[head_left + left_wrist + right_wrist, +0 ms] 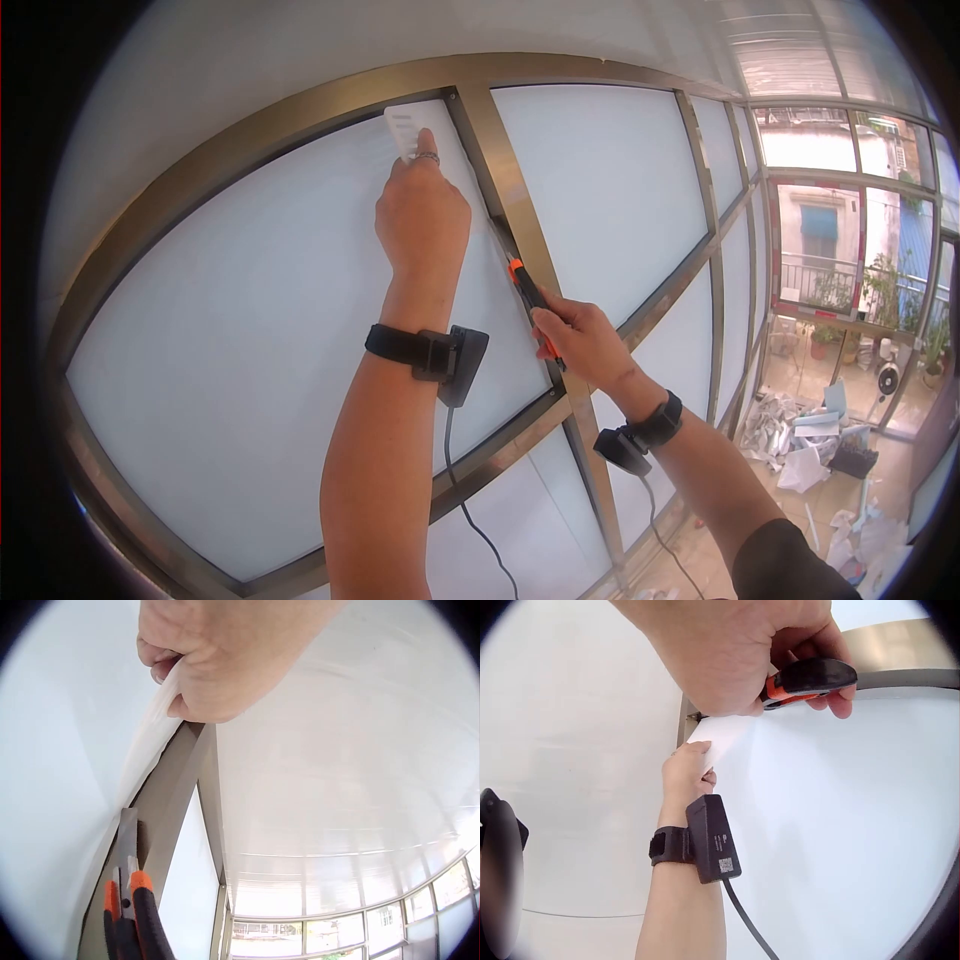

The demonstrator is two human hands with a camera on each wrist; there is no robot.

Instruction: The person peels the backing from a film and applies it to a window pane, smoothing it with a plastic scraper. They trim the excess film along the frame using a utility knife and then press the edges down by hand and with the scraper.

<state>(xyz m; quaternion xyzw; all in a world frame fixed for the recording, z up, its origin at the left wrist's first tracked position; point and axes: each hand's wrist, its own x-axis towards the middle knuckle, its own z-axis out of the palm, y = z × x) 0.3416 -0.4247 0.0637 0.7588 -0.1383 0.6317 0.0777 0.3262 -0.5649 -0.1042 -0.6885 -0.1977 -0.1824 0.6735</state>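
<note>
At the panel (250, 300), the left hand (425, 210) pinches white film (401, 128), the right hand (585, 340) grips a cutter (524, 283).

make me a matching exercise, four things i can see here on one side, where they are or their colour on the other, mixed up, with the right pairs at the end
1. cutter
2. white piece
3. loose scraps
4. window frame

A. bronze-brown
B. on the floor
C. in the right hand
D. in the left hand

Pairs: 1-C, 2-D, 3-B, 4-A
</note>
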